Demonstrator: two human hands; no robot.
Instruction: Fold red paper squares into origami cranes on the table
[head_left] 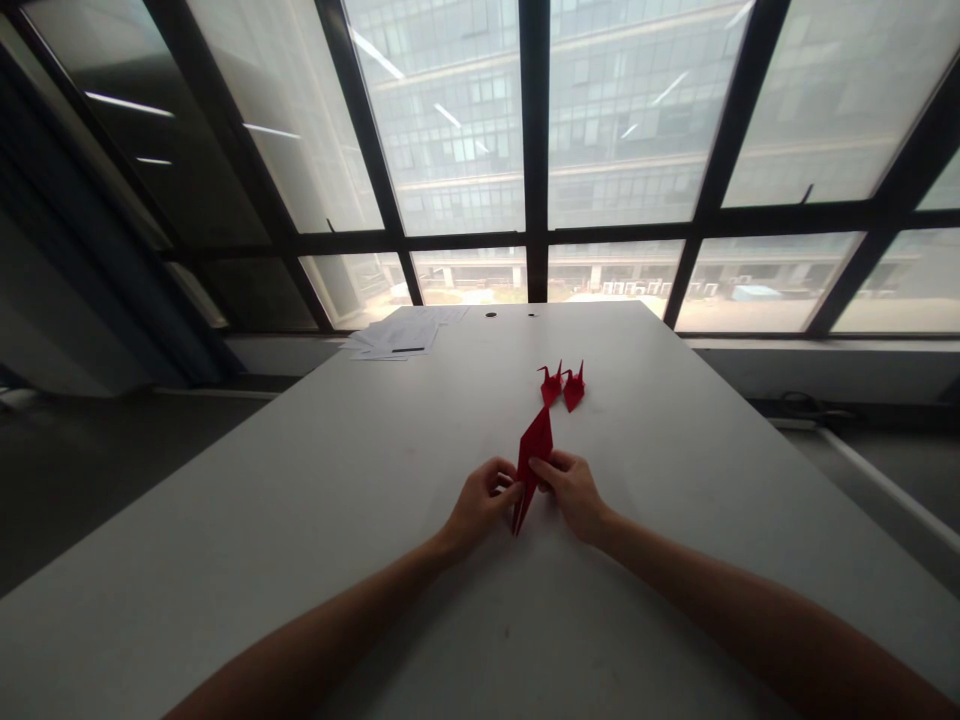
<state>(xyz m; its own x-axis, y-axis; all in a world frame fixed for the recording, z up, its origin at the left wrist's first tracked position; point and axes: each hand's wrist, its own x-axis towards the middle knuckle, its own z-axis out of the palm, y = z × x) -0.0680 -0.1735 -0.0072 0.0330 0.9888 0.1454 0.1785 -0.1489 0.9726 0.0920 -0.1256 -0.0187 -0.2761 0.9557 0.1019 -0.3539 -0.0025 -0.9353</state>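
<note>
A folded piece of red paper [536, 440], long and diamond-shaped with two narrow points at its near end, is held between my hands above the white table [337, 480]. My left hand [484, 500] pinches its left edge low down, near the split points. On the other side, my right hand [574, 490] grips the right edge, thumb lying on the paper's face. Just beyond the far tip stand two red folded paper cranes, a left one [551, 388] and a right one [574, 390], side by side.
Loose white papers [397, 335] lie at the table's far left, with a dark pen [408, 350] on them. Two small dark round spots are near the far edge. Large windows with black frames [536, 150] rise behind the table. A dark curtain hangs at the left.
</note>
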